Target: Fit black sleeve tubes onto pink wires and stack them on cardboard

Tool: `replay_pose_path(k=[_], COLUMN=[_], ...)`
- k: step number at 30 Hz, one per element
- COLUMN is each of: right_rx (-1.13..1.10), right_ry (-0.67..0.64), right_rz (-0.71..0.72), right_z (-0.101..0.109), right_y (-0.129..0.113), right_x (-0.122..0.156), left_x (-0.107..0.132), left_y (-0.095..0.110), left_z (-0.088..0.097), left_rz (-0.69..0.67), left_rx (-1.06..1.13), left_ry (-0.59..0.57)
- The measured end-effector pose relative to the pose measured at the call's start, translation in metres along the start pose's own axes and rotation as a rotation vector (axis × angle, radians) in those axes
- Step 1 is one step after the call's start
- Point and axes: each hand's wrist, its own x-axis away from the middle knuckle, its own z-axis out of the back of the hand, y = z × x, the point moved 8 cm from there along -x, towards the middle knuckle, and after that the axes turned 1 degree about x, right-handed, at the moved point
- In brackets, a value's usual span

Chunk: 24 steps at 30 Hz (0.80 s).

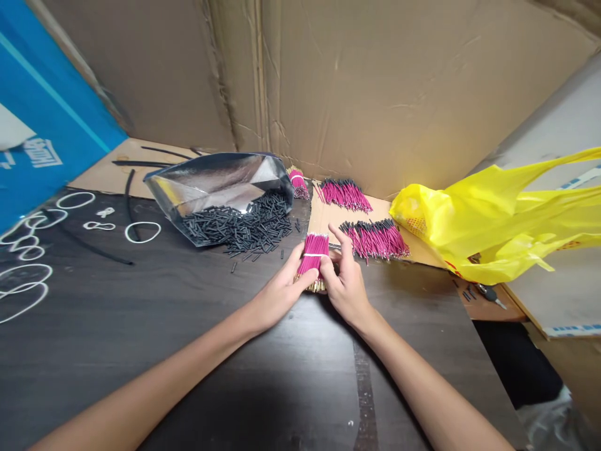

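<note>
A bundle of short magenta wires (313,245), tied with a white rubber band and gold at its near end, is held between my two hands. My left hand (284,285) grips its left side, thumb across the front. On the right side my right hand (346,282) closes on it, with the index finger raised. Just beyond lie two rows of magenta wires with black ends, a near row (375,239) and a far row (345,194), on a cardboard sheet (322,216). Another banded bundle (297,183) stands behind, beside the silver bag.
An open silver bag (211,178) spills short black tubes (253,225) onto the dark table (197,376). White rubber bands (143,232) and black tubing (130,207) lie left. At right are a yellow plastic bag (488,213) and a key (491,294). Cardboard (375,94) walls the back.
</note>
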Motion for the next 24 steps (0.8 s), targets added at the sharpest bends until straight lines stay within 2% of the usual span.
replay_pose_path(k=[3, 5, 10, 14, 18, 21, 24], right_rx=[0.037, 0.040, 0.003, 0.189, 0.234, 0.139, 0.028], right_ry=[-0.019, -0.023, 0.007, 0.037, 0.043, 0.081, 0.115], right_rz=[0.054, 0.059, 0.003, 0.059, 0.101, 0.072, 0.028], right_z=[0.003, 0.003, -0.001, 0.000, 0.001, 0.003, 0.003], right_y=[-0.005, -0.006, -0.004, -0.012, -0.019, -0.018, -0.014], right_x=[-0.001, 0.000, 0.004, 0.005, 0.007, 0.009, 0.011], left_x=[-0.001, -0.003, -0.005, -0.005, -0.006, -0.006, -0.006], left_y=[-0.004, -0.005, -0.007, -0.008, -0.011, -0.007, -0.005], left_z=[-0.002, -0.001, 0.002, 0.005, 0.003, 0.001, 0.003], left_rz=[0.087, 0.105, 0.069, 0.036, 0.056, 0.018, -0.032], left_rx=[0.236, 0.302, 0.247, 0.220, 0.318, 0.341, 0.311], left_ry=[-0.029, -0.013, 0.069, 0.156, 0.089, 0.023, 0.018])
